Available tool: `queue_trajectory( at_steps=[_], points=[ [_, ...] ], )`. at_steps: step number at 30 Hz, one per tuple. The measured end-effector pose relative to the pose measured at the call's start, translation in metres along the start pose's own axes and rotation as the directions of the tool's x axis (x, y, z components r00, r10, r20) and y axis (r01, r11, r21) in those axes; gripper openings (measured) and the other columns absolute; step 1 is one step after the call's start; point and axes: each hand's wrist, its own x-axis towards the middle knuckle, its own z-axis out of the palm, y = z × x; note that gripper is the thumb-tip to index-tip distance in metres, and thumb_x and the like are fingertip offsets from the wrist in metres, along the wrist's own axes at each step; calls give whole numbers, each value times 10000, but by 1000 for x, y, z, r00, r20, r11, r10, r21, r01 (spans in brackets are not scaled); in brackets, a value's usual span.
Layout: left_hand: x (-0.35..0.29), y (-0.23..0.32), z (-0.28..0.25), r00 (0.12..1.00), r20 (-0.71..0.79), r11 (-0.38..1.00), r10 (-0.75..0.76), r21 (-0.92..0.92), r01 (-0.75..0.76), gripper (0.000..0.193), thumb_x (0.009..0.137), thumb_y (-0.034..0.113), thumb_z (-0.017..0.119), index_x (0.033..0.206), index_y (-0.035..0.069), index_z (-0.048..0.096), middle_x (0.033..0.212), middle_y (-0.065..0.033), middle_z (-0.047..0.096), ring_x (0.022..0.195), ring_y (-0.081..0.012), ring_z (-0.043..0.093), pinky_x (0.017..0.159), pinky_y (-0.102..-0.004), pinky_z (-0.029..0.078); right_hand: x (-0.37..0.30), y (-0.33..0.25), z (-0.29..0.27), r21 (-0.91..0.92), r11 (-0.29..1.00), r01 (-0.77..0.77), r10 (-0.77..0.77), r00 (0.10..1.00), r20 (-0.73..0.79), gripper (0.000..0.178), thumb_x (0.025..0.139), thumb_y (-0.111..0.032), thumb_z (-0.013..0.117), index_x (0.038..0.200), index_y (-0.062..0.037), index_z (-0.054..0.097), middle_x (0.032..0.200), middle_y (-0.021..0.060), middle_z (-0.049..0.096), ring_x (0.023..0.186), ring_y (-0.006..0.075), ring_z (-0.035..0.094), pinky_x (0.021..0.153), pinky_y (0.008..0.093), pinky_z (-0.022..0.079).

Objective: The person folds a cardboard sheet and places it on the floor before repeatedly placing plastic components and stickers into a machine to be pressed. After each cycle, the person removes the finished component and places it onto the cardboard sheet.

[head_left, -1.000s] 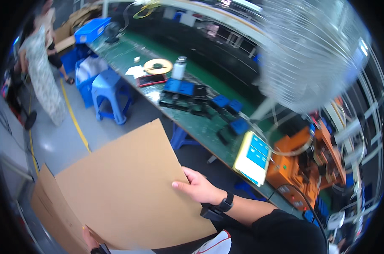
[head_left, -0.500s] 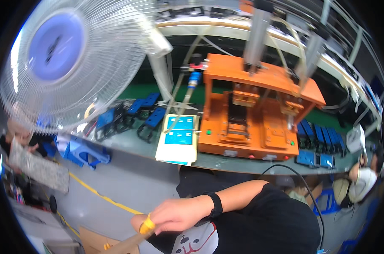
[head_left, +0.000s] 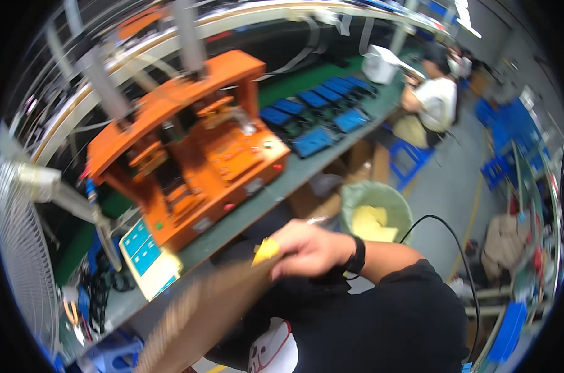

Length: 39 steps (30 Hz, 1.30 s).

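Right hand (head_left: 310, 248) is closed on the top edge of a flat brown cardboard sheet (head_left: 201, 311), motion-blurred, w/ a small yellow scrap (head_left: 266, 251) at the fingertips. Left hand isn't in view. Sheet sits low-centre, in front of the boxy orange machine (head_left: 195, 155) on the green bench (head_left: 282, 186).

We see a brown cardboard sheet (head_left: 201, 311) blurred by motion, slanting from the lower left of the view up toward the middle, its upper end gripped in our right hand (head_left: 310, 248). Its surface shows faint ridged streaks. At the held end, a small yellow piece (head_left: 265, 250) sits pinched against the fingertips, bright and roughly triangular. We cannot tell whether that piece is stuck to the cardboard or separate.
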Motion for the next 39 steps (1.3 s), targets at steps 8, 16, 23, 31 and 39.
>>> queue_trajectory(
  at_steps=[8, 16, 23, 31, 39],
  points=[
    [-11, 24, 123, 790, 601, 957, 122, 141, -255, 462, 954, 119, 654, 1350, -33, 470, 1240, -201, 604, 1093, -264, 609, 925, -346, 522, -254, -62, -76, 151, 988, -11, 134, 525, -841, 395, 943, -110, 634, 1306, 24, 552, 1264, 72, 629, 1130, 173, 600, 957, 319, 477],
    [-76, 74, 276, 351, 900, 873, 260, -64, -483, 424, 853, 65, 653, 1259, -12, 561, 1198, -137, 624, 1122, -258, 593, 1011, -373, 430, -622, 21, -83, 354, 928, 120, 370, -169, -913, 352, 1018, -192, 525, 1329, -28, 500, 1275, 126, 609, 1151, 276, 611, 968, 424, 511],
    [-109, 86, 302, 304, 949, 771, 83, 132, -623, 252, 846, 72, 655, 1080, -20, 652, 1062, -147, 679, 1024, -280, 640, 945, -357, 470, -787, 105, -15, 409, 894, 183, 432, -596, -677, 387, 1007, -271, 549, 1323, -50, 515, 1254, 101, 620, 1129, 283, 608, 957, 475, 498],
    [-120, 89, 331, 420, 907, 740, 21, 269, -617, 217, 860, 51, 612, 1060, -27, 648, 1026, -121, 678, 974, -238, 637, 904, -335, 469, -783, 224, -97, 477, 863, 168, 483, -554, -679, 337, 991, -239, 564, 1261, -39, 561, 1199, 119, 646, 1102, 291, 613, 951, 441, 496],
    [-122, 82, 332, 483, 875, 748, 3, 319, -582, 224, 874, 61, 612, 1076, -30, 645, 1031, -119, 676, 988, -227, 634, 922, -330, 460, -750, 236, -184, 680, 601, -419, 0, -852, -524, 438, 886, -198, 640, 1252, 22, 544, 1183, 189, 642, 1065, 328, 619, 929, 427, 484]
  ],
)
